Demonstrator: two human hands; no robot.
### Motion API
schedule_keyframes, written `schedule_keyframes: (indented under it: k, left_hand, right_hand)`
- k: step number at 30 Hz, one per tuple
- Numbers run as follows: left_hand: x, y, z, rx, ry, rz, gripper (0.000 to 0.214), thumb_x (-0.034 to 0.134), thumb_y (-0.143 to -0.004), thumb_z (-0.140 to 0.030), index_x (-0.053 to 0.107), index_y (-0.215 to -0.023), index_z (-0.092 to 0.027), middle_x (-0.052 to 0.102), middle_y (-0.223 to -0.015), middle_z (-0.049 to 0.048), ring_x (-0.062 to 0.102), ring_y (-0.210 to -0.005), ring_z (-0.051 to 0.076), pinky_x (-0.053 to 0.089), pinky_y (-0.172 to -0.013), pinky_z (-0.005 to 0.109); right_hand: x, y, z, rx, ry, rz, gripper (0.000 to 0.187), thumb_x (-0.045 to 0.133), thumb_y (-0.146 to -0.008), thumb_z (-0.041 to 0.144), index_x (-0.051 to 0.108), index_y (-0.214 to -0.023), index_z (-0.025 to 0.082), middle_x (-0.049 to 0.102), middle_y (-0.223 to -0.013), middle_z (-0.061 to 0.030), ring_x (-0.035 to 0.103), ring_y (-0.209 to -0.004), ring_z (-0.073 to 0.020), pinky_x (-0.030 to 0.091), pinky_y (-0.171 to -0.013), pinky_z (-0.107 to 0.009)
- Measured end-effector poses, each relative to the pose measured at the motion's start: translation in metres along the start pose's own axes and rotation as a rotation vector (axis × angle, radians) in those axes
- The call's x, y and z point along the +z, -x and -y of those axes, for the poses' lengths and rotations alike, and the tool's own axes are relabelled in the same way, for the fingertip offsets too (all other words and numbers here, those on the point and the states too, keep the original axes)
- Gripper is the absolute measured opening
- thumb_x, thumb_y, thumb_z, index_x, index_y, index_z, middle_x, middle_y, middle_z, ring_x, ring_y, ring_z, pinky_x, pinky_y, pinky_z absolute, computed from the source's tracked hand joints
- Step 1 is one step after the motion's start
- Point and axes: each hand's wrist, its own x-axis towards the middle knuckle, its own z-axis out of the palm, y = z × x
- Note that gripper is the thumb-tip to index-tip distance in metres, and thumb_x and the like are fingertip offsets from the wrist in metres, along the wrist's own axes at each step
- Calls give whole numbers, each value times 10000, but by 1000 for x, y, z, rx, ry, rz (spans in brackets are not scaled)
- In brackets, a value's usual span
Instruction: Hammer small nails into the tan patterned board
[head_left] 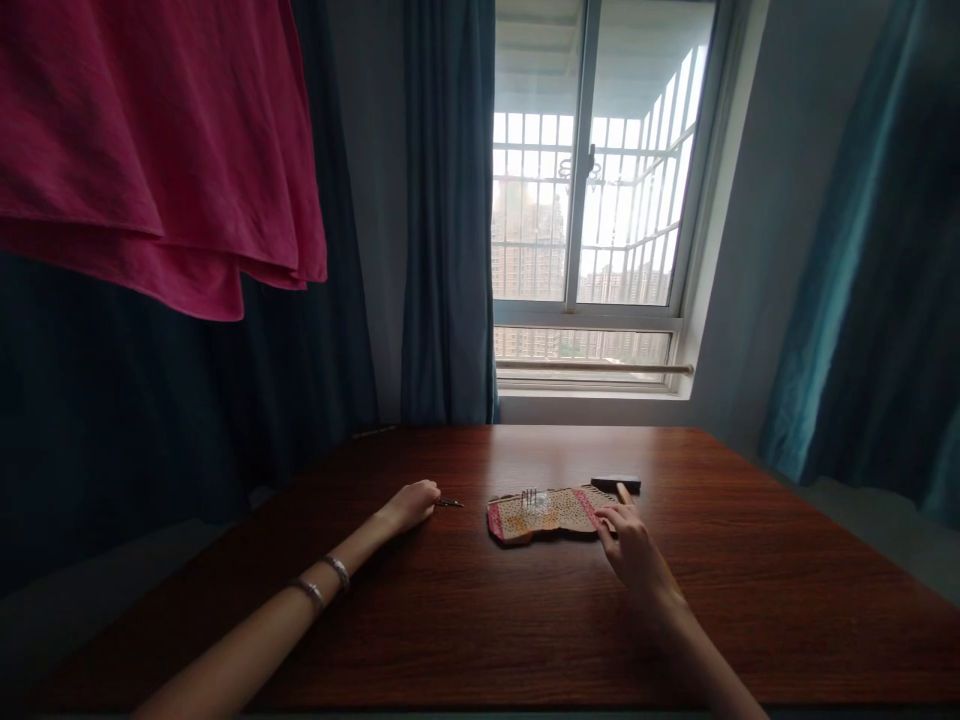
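Note:
My left hand (414, 504) rests closed on the table, its fingers pressed around a small dark metal tool (451, 503) whose thin tip sticks out to the right. I cannot tell what kind of tool it is. In the middle lies a flat, wavy-edged board (555, 512) with a dotted pattern and pink bands. Several thin metal pins (529, 496) stand upright on its left half. Over the board's right end is my right hand (630, 543), fingers bent, around what looks like the short wooden handle of a hammer with a black head (615, 484).
The brown wooden table (450, 620) reaches to the wall under a barred window (585, 200). A pink cloth (165, 160) hangs at upper left. Blue curtains (448, 210) hang beside the window, and another curtain (847, 260) on the right.

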Motion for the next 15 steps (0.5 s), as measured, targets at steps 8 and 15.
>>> schedule_keyframes:
  k: [8, 15]
  left_hand:
    - [5, -13, 7, 78, -59, 47, 206, 442, -801, -84, 637, -787, -150, 625, -892, 97, 616, -850, 220, 472, -773, 296]
    - [13, -17, 8, 81, -65, 39, 230, 433, -781, -26, 636, -780, -136, 621, -899, 114, 616, -850, 219, 473, -764, 299]
  right_hand:
    - [2, 3, 13, 10, -23, 20, 252, 455, -824, 144, 681, -934, 162, 654, -968, -107, 566, -992, -244, 440, -902, -370]
    - [5, 8, 28, 38, -92, 51, 253, 464, -793, 111, 692, -876, 183, 660, -953, -93, 574, -977, -238, 435, -891, -334]
